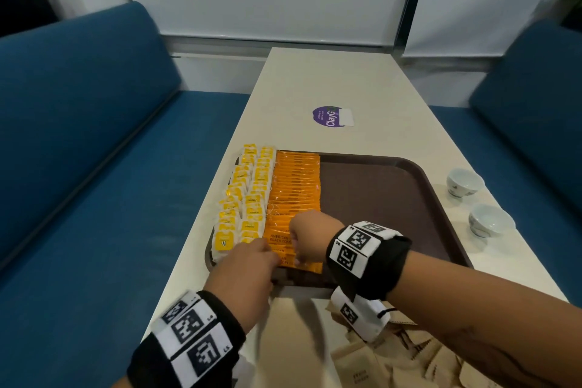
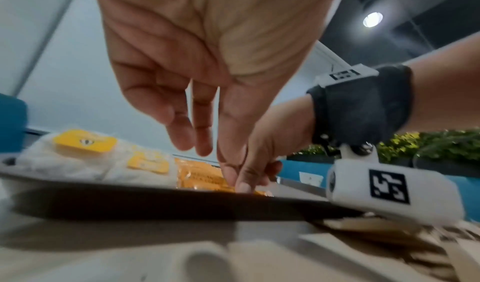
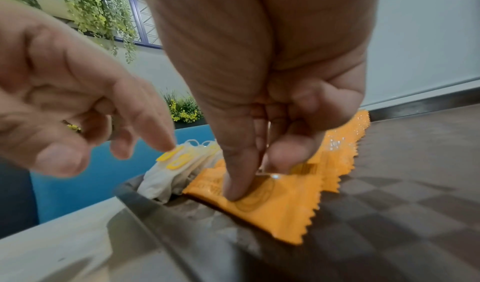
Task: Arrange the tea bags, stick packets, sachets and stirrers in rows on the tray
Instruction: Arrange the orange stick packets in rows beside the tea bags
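Table [image 1: 362,85] and brown tray [image 1: 393,192] were seen whole only from the head view, with two rows of tea bags [image 1: 248,198] along the tray's left side and a row of orange sachets [image 1: 296,192] beside them. Brown paper packets [image 1: 371,362] lay on the table near the tray. Right hand [image 3: 259,105] was shown by the right wrist view pressing the nearest sachet [image 3: 272,204], thumb and fingers curled onto it. Left hand [image 2: 207,60] hung just beside, fingers loose, nothing held
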`<action>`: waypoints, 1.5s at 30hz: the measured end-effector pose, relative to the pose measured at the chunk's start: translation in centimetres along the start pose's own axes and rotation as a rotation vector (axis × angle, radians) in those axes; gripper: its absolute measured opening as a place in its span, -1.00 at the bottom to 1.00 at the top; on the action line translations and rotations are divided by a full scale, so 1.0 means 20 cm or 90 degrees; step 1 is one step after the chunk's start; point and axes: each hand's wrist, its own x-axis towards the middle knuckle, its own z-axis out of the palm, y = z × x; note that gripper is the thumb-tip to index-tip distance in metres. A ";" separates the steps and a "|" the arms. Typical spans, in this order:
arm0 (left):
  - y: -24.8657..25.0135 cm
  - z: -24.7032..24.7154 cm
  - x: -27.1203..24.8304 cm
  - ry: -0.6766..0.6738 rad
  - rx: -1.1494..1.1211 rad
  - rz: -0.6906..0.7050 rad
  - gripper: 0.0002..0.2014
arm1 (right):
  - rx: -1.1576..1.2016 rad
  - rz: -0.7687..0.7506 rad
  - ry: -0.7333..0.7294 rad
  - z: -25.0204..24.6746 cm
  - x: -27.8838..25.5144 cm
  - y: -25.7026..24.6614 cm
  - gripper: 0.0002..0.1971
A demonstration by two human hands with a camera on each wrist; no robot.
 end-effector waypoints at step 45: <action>0.08 0.11 0.04 -0.135 0.099 -0.012 -0.51 | 0.139 -0.037 0.091 0.02 -0.08 0.04 -0.51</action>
